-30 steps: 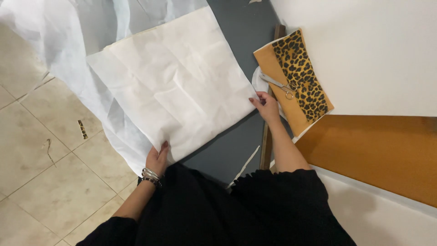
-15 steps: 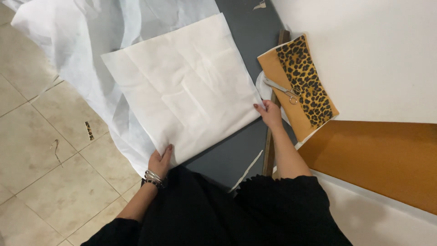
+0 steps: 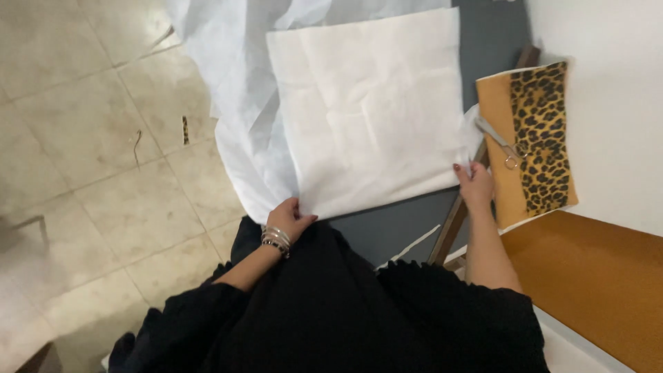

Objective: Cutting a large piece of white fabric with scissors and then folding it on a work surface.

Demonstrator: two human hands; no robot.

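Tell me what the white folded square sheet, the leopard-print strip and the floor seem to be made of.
White folded square sheet: thin matte material, perhaps non-woven fabric or paper; it holds soft creases. The left hand and right hand pinch its near corners. Leopard-print strip: likely printed fabric, matte. Floor: glazed beige tiles, with grout lines and a faint sheen.

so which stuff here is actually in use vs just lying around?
In use:
left hand
right hand
white folded sheet, held at two corners

Lying about:
scissors
leopard-print fabric
tan board
loose white material
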